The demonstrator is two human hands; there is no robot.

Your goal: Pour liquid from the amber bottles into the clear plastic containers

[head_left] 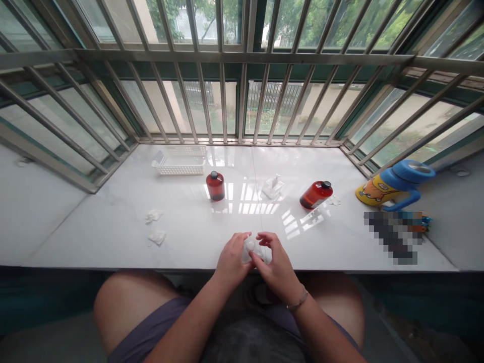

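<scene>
At the front edge of the white counter [196,237], my left hand [233,257] is closed round the left side of a small translucent plastic piece [250,245] with a rounded top. My right hand [275,264] comes at it from the right, its thumb pressed on the piece and its fingers curled over the far side. Both palms hide its lower part, and its exact kind cannot be made out. Beyond my hands stands a red bottle [215,186] with a black cap. A second red bottle [316,195] leans or lies tilted further right.
Between the bottles sits a clear, crumpled-looking plastic item [273,186]. A white perforated basket [180,164] is at the back left. Crumpled white scraps [157,237] lie at left. A blue and yellow drinking flask [393,184] stands at right, by a blurred-out patch. Metal window bars [242,58] border the back.
</scene>
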